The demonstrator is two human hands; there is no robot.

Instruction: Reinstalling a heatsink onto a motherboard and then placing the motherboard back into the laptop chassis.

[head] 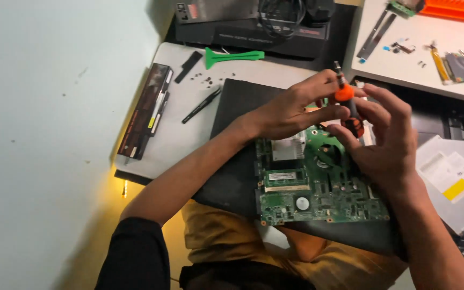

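A green laptop motherboard (318, 198) lies on a black laptop base (232, 182) across my lap and the table edge. Both hands meet above the board's far end around a small screwdriver (345, 94) with an orange and black handle. My left hand (291, 107) pinches the handle near its orange top. My right hand (382, 139) wraps its fingers around the lower part of the handle. The tip of the screwdriver is hidden behind my fingers. A silver heatsink (288, 147) sits on the board just below my left hand.
A green plastic pry tool (234, 55), black tweezers (202, 104), loose screws (208, 80) and a long black battery pack (146, 110) lie on the white table at left. An optical drive (452, 180) rests at right. More parts lie on a second white table (404, 64) behind.
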